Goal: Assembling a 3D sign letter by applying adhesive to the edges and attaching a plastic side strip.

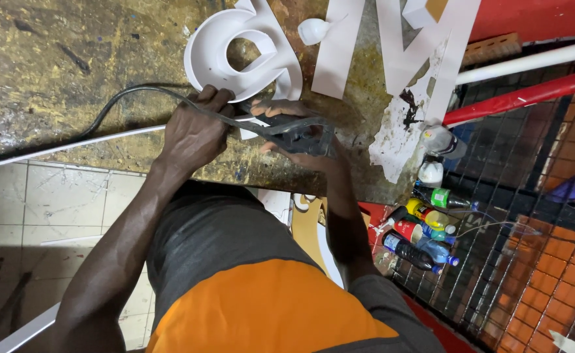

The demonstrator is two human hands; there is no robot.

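At the workbench's (pixel 71 72) near edge, the left hand (pixel 194 134) is closed around a dark cable (pixel 130 91) and the right hand (pixel 294 131) clasps a dark tool (pixel 300 134), just near of a white letter (pixel 241 49).

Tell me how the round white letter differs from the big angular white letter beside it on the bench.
The round letter is curved, with an open hole; the angular letter is built of straight strokes. The round letter lies right by the left hand; the angular letter sits farther off and runs past the picture's top edge. Both are white and lie flat on the stained bench.
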